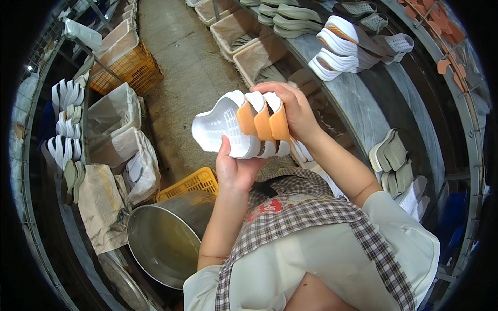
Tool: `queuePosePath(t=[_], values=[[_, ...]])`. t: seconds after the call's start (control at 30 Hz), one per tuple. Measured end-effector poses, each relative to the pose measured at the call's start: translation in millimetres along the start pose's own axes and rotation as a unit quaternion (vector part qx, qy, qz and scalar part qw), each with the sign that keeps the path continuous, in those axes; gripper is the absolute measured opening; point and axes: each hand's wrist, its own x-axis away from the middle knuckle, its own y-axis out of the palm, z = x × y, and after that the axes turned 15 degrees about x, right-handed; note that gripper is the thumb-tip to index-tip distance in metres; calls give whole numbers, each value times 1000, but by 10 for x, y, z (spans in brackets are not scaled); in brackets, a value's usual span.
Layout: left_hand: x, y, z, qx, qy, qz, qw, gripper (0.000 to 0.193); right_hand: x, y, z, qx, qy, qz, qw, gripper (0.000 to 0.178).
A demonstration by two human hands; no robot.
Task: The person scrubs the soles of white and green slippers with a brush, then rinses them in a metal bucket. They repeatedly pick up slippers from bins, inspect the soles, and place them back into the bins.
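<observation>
In front of my chest I hold a nested stack of white slippers (pixel 215 124) with orange bands across them, three of which show. My left hand (pixel 236 168) is closed on the stack's near edge, its thumb pressed on the white footbed of the front slipper and its other fingers hidden below. From the far right side my right hand (pixel 291 106) wraps over the upper edge of the rear slippers. The stack lies tilted on its side, the bare footbed pointing left.
White and grey-green soles (pixel 340 49) stand along the right-hand rack, with more white soles (pixel 65 122) on the left rack. Lined bins (pixel 116 114), orange crates (pixel 127 67) and a metal drum (pixel 161 246) holding liquid border the aisle floor (pixel 179 62).
</observation>
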Motion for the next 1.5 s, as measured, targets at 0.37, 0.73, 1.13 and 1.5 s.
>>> queuePosePath(t=[0.37,0.73,1.13,1.5], values=[[25,23,-9,18,13,9,1000,59,8,30,48,-31,29,-7,999,48],[-21,-21,38,-22,58,-1,998,56,-5,99,37,-72,31,8,997,50],[-408,-310,667,-203,199,-221,933,55,125,143,-157,-263,175,-139,938,77],[-420,-257,815,-333,188,-228,895,54,-15,-86,161,-40,123,-202,971,93]])
